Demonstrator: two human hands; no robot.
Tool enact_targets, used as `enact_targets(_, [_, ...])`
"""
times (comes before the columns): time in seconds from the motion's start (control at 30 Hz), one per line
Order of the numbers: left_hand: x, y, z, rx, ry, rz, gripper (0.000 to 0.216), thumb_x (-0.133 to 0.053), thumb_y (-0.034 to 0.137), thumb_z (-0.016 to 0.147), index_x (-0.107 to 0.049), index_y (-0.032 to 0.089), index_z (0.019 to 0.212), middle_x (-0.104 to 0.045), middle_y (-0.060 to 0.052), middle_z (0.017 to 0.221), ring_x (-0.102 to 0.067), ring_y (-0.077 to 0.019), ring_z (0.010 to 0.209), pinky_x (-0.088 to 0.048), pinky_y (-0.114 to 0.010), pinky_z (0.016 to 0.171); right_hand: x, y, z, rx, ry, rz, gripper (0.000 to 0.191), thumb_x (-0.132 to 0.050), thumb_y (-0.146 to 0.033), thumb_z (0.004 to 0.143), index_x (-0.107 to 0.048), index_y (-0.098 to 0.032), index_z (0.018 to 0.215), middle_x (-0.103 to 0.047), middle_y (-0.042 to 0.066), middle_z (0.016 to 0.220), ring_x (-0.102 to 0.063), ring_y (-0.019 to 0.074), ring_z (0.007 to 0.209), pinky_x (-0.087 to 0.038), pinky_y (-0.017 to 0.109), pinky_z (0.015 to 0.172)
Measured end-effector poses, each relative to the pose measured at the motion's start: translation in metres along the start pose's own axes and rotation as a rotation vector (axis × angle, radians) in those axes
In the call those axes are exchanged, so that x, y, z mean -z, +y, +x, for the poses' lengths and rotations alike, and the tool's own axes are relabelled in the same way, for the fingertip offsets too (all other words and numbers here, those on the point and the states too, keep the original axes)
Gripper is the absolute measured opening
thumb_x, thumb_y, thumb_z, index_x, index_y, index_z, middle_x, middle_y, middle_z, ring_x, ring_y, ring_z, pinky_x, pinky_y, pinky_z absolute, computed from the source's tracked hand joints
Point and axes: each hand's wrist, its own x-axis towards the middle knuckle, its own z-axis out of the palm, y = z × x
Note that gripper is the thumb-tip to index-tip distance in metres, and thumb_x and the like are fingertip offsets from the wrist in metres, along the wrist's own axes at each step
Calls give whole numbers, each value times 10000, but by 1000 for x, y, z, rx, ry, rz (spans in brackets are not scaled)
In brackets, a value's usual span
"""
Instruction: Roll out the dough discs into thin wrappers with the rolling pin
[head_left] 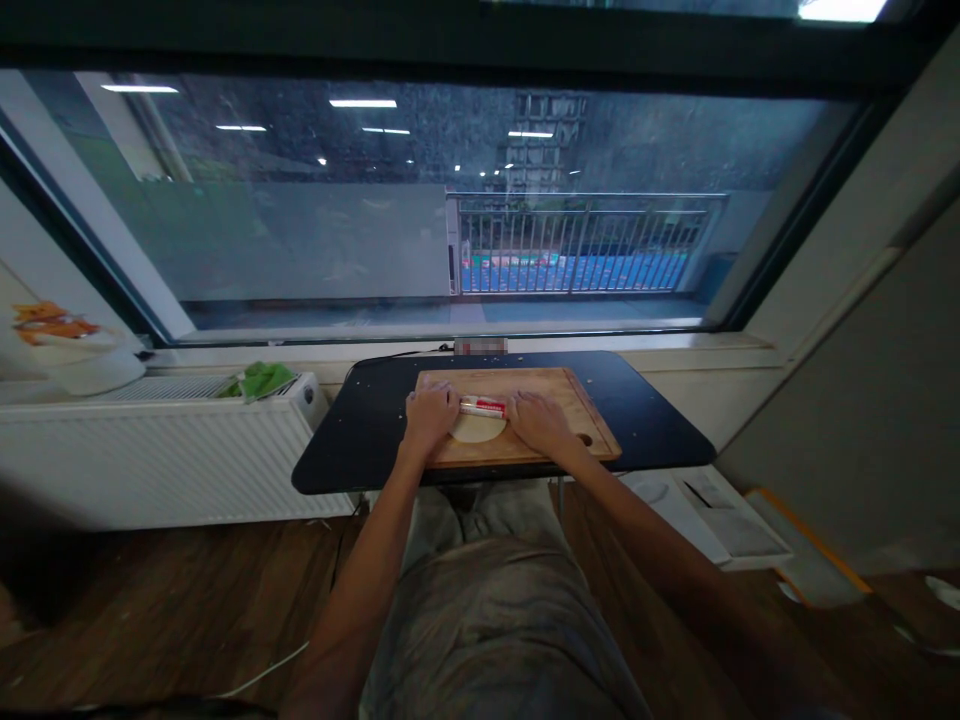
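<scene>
A short rolling pin [483,406], white with a red printed label, lies crosswise over a flat round of pale dough [477,430]. My left hand [432,412] is closed round its left end, and my right hand [537,418] is closed round its right end. The fingers cover both ends of the pin. Part of the dough shows on the near side of the pin, between the hands. Beneath them is a wooden cutting board [577,400] with a dark hole near its right corner.
The board rests on a small black table [652,430] dotted with pale crumbs. Behind it is a large window [360,240]. On the left, a white radiator [180,450] carries a green cloth or bag [264,380] and a white bag [90,360]. A white box [720,515] stands low at right.
</scene>
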Motion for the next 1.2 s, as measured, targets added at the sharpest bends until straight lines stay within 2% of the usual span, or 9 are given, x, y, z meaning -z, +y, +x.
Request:
enact_targets(0.2, [-4,-1,4,0,-2,-20,500,-368,379,1155,-831,193,1174,-790,-164,1335,-699,-321,1295,-524,-445,1076,-2,6,11,8,18,0,459,-300,-292,1192,-709,-182,1369,-762,172,1426,-679,294,1338,-477,425,1163])
enact_targets(0.37, [-5,5,1,30,69,-16,559,-334,374,1154,-856,176,1134,-808,-191,1277,-714,-336,1259,-486,-505,1103,-3,22,46,14,-49,5,476,-320,-312,1190,-667,-202,1496,-708,177,1531,-609,333,1460,-446,555,1230])
enact_targets(0.53, [-1,8,-1,20,44,-12,582,-335,383,1149,-869,154,1107,-823,-206,1199,-731,-347,1216,-487,-505,1070,-5,29,80,-54,-93,67,544,-267,-377,1201,-607,-248,1605,-623,164,1651,-465,373,1602,-371,707,1276])
enact_targets(0.63, [0,9,0,51,34,-9,598,-333,409,1148,-874,154,1144,-822,-213,1207,-752,-353,1170,-502,-498,1051,-9,31,98,-104,-107,99,569,-238,-457,1206,-572,-296,1638,-608,153,1667,-488,391,1577,-376,751,1256])
enact_targets(0.8, [1,10,-2,68,28,-10,598,-331,411,1145,-874,161,1161,-824,-207,1224,-772,-352,1158,-526,-472,1023,-15,36,119,-57,-170,100,558,-265,-454,1202,-517,-332,1684,-551,154,1721,-496,386,1575,-380,749,1255])
enact_targets(0.93, [2,11,-3,65,20,-5,590,-339,414,1143,-870,158,1162,-823,-208,1229,-774,-355,1159,-539,-458,998,-21,41,112,-50,-193,81,569,-312,-431,1199,-480,-293,1724,-488,171,1771,-457,382,1621,-376,693,1288])
enact_targets(1.1, [3,9,-3,36,5,-26,576,-356,423,1143,-872,168,1150,-825,-192,1229,-773,-339,1156,-547,-433,994,-28,45,84,135,-84,-35,491,-377,-231,1159,-634,-154,1570,-647,212,1607,-579,328,1513,-425,528,1282])
enact_targets(1.2, [1,7,-2,33,5,-48,563,-374,432,1142,-874,175,1126,-829,-181,1220,-775,-323,1145,-549,-406,996,-30,44,66,202,-38,-94,425,-386,-196,1150,-686,-100,1434,-695,223,1517,-640,307,1417,-463,458,1242])
